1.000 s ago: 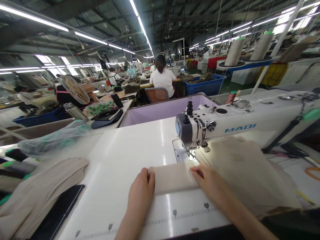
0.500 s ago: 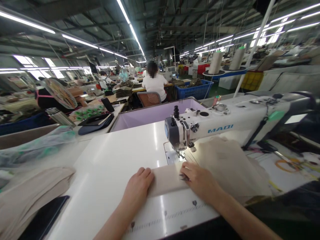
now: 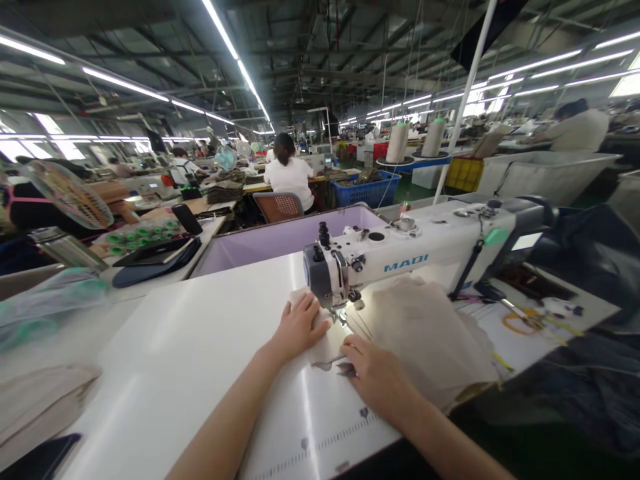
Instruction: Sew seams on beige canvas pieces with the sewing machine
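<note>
My left hand (image 3: 299,327) lies flat on a beige cloth strip (image 3: 327,348), just left of the sewing machine's needle area, thumb apart from the fingers. My right hand (image 3: 377,370) is closed around small thread snips (image 3: 346,369), whose dark pointed tips stick out towards the left; the rest of them is hidden in the palm. Its fingertips also touch the strip's near right edge. The white sewing machine (image 3: 405,250) has its presser foot (image 3: 342,317) just beyond my hands. A larger beige cloth piece (image 3: 415,333) lies under the machine arm, right of the needle.
Beige cloth (image 3: 45,407) lies at the left beside a dark flat object (image 3: 40,460). At the right are scissors with an orange handle (image 3: 523,323). Behind the table stands a lilac-lined bin (image 3: 280,233). A person in white (image 3: 291,177) sits farther off.
My left hand has moved forward along the strip, up beside the machine head. The strip has turned and slid towards the needle. My right hand stays near the needle, still holding the snips. The view has shifted right.
</note>
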`<state>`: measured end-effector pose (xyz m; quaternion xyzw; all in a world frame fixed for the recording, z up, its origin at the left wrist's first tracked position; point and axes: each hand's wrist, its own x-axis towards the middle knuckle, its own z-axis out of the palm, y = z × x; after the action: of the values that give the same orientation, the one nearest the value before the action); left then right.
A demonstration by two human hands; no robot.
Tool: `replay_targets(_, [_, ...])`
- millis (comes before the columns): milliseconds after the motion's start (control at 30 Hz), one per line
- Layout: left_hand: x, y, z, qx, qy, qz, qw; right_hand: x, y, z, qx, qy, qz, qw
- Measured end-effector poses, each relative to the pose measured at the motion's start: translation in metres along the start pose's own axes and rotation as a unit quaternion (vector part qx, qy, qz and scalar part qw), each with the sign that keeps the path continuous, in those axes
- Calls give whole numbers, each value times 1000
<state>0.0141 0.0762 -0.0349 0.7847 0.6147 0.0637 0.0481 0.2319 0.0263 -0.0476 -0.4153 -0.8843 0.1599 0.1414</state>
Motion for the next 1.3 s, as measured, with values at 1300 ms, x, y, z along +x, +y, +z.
replay_targets(1300, [18,-10,-5,16,7,19,1000,13,-1,-12,-67,-6,-4,998])
